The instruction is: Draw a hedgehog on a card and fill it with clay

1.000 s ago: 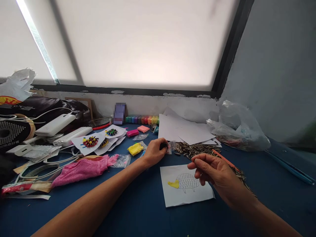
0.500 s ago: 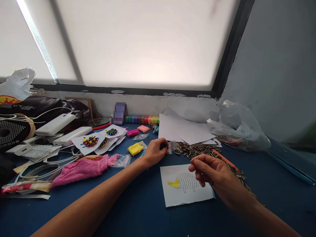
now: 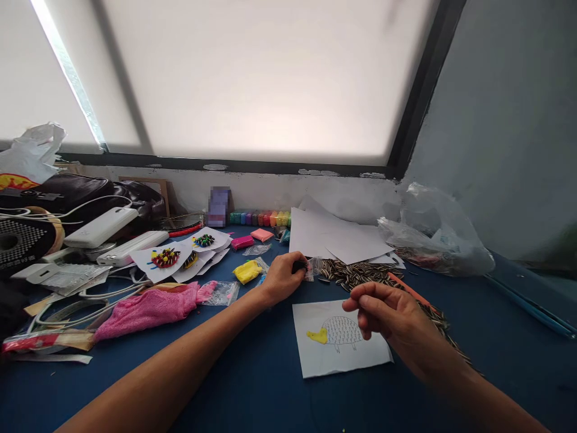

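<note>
My left hand [image 3: 283, 276] is closed around a black lump [image 3: 299, 265], which looks like modelling clay; the fingers hide part of it. Against that hand lies a clear plastic bag [image 3: 316, 266]. Over the right part of a white sheet [image 3: 311, 364] hovers my right hand [image 3: 383, 313], thumb and fingers curled together in a pinch; anything between them is too small to make out. On the sheet is a hedgehog drawing [image 3: 342, 332] with a yellow clay head [image 3: 317, 336] and pen-marked body. Striped sunflower seeds [image 3: 354, 275] are heaped just behind.
Yellow clay [image 3: 247, 272] lies left of my left hand, with pink packets [image 3: 242, 242] farther back. Finished hedgehog pictures [image 3: 165, 258], a pink cloth [image 3: 148, 310], cables and power banks [image 3: 133, 248] crowd the left. White paper [image 3: 338, 234] and a plastic bag [image 3: 444, 240] lie behind.
My right hand has shifted very slightly, its thumb and fingers moving a little against each other. My left hand stays in place at the black lump.
</note>
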`<state>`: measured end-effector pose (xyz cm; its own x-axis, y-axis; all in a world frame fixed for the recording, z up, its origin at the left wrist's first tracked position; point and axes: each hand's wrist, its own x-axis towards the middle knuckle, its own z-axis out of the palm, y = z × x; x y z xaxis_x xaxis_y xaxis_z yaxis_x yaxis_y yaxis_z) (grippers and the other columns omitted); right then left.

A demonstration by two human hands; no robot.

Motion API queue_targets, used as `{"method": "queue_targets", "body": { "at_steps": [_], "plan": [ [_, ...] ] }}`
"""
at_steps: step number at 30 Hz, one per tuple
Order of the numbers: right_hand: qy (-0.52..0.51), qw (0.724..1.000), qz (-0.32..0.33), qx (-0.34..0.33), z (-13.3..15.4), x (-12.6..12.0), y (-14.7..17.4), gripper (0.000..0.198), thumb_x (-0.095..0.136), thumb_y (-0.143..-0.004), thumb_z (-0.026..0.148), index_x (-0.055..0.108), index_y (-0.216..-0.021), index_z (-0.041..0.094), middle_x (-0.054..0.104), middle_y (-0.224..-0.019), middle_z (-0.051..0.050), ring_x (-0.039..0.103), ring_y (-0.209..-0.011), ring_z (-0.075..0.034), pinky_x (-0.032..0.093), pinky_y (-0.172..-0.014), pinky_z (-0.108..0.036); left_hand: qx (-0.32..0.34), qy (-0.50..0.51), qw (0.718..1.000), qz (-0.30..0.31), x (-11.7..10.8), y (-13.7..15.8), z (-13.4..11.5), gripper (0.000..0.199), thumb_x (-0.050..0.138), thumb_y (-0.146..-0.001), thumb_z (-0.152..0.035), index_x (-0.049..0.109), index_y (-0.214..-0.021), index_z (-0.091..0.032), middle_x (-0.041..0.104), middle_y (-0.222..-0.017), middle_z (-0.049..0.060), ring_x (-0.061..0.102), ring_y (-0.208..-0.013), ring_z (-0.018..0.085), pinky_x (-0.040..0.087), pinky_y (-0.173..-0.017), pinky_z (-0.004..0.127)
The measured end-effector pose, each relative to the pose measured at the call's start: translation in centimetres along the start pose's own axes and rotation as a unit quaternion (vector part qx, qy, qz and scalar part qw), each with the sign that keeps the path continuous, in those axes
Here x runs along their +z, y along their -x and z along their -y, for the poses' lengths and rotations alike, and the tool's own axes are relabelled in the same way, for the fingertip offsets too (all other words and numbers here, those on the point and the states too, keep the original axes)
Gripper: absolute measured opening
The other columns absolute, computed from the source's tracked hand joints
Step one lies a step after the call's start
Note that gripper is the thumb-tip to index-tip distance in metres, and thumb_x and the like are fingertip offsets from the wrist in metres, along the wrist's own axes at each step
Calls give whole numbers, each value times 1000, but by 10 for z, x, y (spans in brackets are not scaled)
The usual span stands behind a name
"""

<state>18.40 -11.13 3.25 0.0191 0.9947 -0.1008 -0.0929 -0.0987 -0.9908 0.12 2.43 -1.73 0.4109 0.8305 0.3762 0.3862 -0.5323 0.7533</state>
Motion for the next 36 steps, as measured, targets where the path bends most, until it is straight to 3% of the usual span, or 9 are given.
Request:
{"method": "queue_targets", "body": {
  "at_steps": [6, 20, 27, 33, 36],
  "plan": [
    [-9, 1000, -11, 20, -3, 0, -2, 32, 81, -68, 40, 70, -87, 17, 76, -91, -7, 63, -58, -9, 53, -55, -22, 2, -6, 1000, -5, 0, 0, 0, 21, 51, -74, -4, 66, -84, -15, 65, -72, 0, 58, -64, 11, 45, -61, 20],
    [-3, 1000, -6, 9, -1, 0, -1, 28, 80, -69, 42, 69, -76, 18, 73, -74, -2, 55, -50, -5, 48, -51, -19, 6, -13, 1000, -7, 1, -1, 3, 21, 51, -73, -6, 66, -84, -15, 65, -72, 0, 58, -65, 12, 45, -63, 21],
    [11, 999, -27, 17, -1, 0, -2, 39, 86, -60, 40, 71, -88, 18, 74, -93, -7, 65, -68, -13, 52, -58, -24, -1, -15, 1000, 0, 0, 0, 0, 19, 52, -75, -7, 66, -85, -15, 65, -71, 0, 58, -63, 12, 45, -61, 21],
    [96, 995, 18, -18, -3, 2, -1, 32, 74, -73, 49, 66, -72, 18, 67, -69, -1, 52, -54, -8, 45, -51, -21, -6, -4, 1000, -1, -1, 0, 0, 16, 52, -76, -10, 65, -84, -15, 65, -70, 0, 58, -62, 11, 45, -60, 20],
    [152, 987, 24, -37, -6, 4, -1, 30, 72, -73, 50, 67, -73, 20, 61, -65, 1, 48, -54, -9, 42, -49, -21, -10, 5, 1000, -3, -1, -1, 1, 15, 53, -77, -11, 65, -84, -15, 65, -70, 0, 58, -62, 11, 45, -59, 20]
  ]
}}
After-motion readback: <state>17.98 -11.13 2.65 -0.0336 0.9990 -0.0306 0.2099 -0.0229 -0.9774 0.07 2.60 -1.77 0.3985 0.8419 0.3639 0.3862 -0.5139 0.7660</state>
